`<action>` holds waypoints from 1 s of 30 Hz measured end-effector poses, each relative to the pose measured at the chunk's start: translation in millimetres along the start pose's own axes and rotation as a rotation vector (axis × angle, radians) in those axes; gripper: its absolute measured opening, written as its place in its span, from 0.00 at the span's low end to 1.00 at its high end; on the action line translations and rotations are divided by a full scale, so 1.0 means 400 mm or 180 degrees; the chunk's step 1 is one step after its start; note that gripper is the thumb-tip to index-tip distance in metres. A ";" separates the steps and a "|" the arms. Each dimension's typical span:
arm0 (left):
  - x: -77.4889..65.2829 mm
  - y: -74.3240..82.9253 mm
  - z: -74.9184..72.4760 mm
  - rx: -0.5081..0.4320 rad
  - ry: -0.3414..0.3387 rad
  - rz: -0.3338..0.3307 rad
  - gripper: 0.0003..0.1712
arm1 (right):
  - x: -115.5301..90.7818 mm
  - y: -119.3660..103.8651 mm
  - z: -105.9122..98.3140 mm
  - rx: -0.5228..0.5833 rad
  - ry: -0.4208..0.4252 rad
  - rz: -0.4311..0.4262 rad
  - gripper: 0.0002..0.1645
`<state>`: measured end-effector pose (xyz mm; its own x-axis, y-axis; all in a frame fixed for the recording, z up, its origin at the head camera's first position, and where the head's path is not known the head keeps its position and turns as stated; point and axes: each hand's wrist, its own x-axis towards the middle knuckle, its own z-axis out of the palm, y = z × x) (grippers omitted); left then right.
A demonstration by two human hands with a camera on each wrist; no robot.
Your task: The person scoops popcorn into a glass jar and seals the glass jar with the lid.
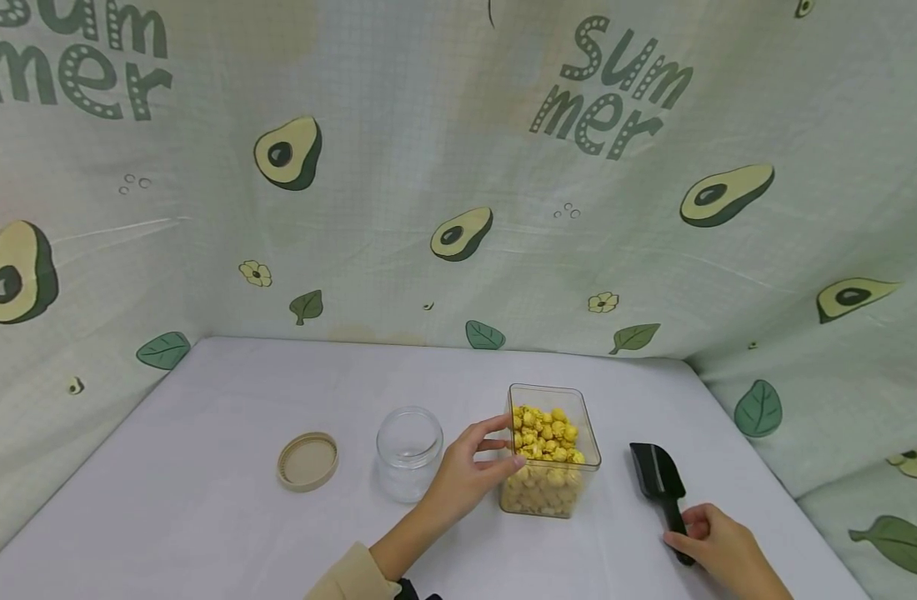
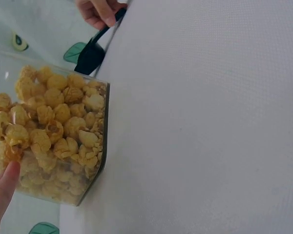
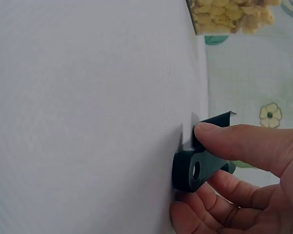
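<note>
A clear square container (image 1: 592, 450) of yellow popcorn (image 1: 544, 437) stands upright, uncovered, near the table's middle. Beside its left wall is my left hand (image 1: 462, 471), fingers extended and the thumb near the front corner; in the left wrist view a fingertip (image 2: 10, 171) shows at the wall. On the right, my right hand (image 1: 717, 546) grips the handle of a black scoop (image 1: 657, 475). The right wrist view shows the thumb (image 3: 234, 139) on one side of the handle and curled fingers on the other. Nothing lies in the scoop.
Left of the container stands a clear round jar (image 1: 408, 471), its mouth uncovered. A beige round lid (image 1: 308, 462) lies further left. All rest on a white-covered table (image 1: 203, 500), with avocado-printed cloth (image 1: 376, 167) hanging behind and at the sides.
</note>
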<state>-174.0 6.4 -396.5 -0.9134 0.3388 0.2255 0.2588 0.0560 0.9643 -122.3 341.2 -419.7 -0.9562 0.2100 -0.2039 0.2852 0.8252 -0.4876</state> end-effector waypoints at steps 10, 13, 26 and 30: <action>-0.001 0.000 0.001 0.0008 -0.0008 -0.0019 0.33 | 0.006 0.007 -0.005 -0.0026 0.0033 -0.0023 0.33; -0.001 0.001 0.001 0.0004 -0.0005 -0.0041 0.32 | 0.010 0.010 -0.007 -0.0021 0.0056 -0.0020 0.34; 0.000 0.003 -0.001 -0.0070 -0.0014 -0.0132 0.31 | 0.004 -0.003 -0.035 -0.0203 0.0360 -0.0327 0.24; 0.001 0.002 -0.003 -0.0076 -0.0012 -0.0141 0.31 | 0.001 -0.018 -0.050 -0.0207 0.0406 -0.0348 0.23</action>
<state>-174.7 5.5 -395.5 -0.9226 0.3400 0.1821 0.2106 0.0486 0.9764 -125.9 345.8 -399.2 -0.9831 0.1785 -0.0413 0.1781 0.8780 -0.4443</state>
